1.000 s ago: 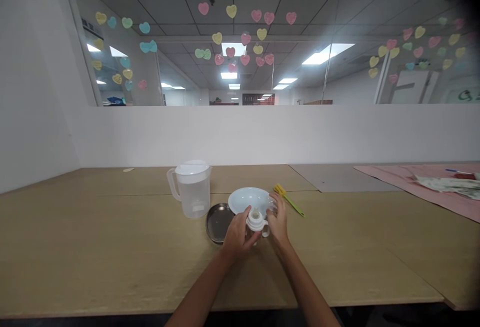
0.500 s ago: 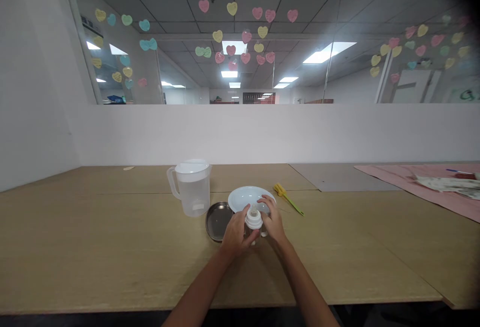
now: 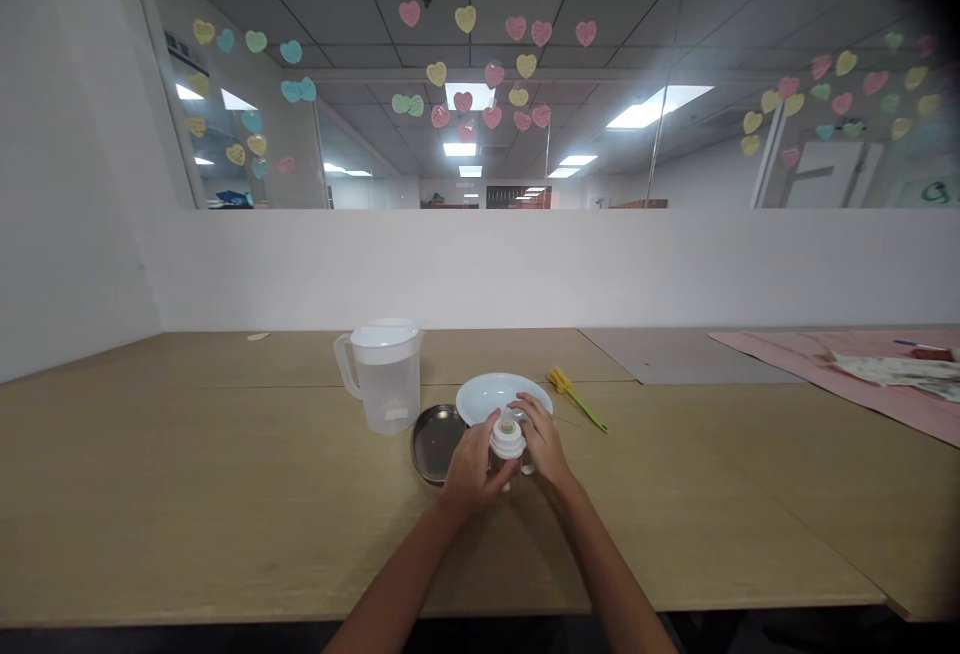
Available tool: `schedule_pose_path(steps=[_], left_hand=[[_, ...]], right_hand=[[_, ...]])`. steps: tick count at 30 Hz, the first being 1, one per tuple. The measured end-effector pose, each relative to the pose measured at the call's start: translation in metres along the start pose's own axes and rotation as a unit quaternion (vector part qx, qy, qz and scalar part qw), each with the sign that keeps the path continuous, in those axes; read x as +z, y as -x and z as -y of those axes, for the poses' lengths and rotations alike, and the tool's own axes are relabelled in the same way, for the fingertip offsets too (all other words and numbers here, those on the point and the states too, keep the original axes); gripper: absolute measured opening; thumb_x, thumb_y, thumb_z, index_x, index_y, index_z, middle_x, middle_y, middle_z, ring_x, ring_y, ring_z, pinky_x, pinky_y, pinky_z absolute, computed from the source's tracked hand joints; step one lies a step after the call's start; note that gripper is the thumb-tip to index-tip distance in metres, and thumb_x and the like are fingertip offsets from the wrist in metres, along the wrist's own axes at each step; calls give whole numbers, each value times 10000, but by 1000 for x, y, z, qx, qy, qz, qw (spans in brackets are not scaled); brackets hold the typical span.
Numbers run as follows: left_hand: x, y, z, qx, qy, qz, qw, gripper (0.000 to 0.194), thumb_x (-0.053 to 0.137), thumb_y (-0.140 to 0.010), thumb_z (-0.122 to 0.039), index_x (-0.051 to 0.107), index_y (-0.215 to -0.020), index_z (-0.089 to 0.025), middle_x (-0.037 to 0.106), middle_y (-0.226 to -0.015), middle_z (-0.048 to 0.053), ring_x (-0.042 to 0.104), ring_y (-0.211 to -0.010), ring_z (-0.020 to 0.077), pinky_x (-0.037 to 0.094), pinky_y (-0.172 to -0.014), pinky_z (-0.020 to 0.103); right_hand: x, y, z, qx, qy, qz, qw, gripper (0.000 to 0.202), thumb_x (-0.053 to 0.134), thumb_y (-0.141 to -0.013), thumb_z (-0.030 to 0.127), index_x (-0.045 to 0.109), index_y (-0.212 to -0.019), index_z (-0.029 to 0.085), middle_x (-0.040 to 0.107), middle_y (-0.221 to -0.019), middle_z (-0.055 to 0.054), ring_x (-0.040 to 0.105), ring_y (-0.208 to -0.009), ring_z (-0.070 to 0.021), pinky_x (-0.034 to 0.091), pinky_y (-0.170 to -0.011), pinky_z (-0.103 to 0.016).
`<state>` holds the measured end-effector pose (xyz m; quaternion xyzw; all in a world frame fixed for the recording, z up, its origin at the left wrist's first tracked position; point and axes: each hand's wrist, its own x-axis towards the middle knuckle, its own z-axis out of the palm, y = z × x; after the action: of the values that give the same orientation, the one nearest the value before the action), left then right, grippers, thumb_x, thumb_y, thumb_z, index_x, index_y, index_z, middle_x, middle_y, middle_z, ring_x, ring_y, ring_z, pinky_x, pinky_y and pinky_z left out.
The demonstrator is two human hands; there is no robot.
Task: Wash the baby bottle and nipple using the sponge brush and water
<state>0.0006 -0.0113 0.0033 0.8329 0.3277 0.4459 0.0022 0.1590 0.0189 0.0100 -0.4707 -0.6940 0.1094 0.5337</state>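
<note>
A baby bottle (image 3: pixel 508 442) with a white collar and a clear teat stands upright between my hands, in front of the white bowl (image 3: pixel 480 400). My left hand (image 3: pixel 471 469) is wrapped round its left side, the thumb low on the front. From the right, my right hand (image 3: pixel 545 446) closes on the collar, its fingers arched over beside the teat. Most of the bottle's body is hidden by the hands and the collar. Just left of my left hand lies a dark metal tray (image 3: pixel 435 446).
A clear plastic jug (image 3: pixel 388 384) stands behind the tray on the left. A yellow-headed brush (image 3: pixel 576 398) with a green handle lies right of the bowl. Far right, a pink cloth (image 3: pixel 795 349) covers part of the table (image 3: pixel 240 494).
My right hand's fingers have shifted slightly left and curled in nearer the teat. The left hand and the bottle keep almost the same place.
</note>
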Motion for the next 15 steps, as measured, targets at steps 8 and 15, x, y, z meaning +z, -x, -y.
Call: schedule_pose_path(steps=[8,15], left_hand=[[0,-1,0,-13,9,9,1000,600,460,-819,-350,229,-1325,-125,499,-1182,158,489,-1055,233,399,-895,403],[2,1,2,-2,6,3,1000,612,460,-812,-333,221,-1332,-116,468,-1230,164,463,-1100,239,376,-921,401]], right_hand=[[4,0,-7,16,-9,10,1000,353,281,-804,266,626,-749,213,651,-772,-6,568,-788,-170,249,-987,-428],[-2,8,7,-55,18,-29,998,300,345,-854,360,595,-803,200,639,-809,-29,552,-820,-175,314,-930,-380]])
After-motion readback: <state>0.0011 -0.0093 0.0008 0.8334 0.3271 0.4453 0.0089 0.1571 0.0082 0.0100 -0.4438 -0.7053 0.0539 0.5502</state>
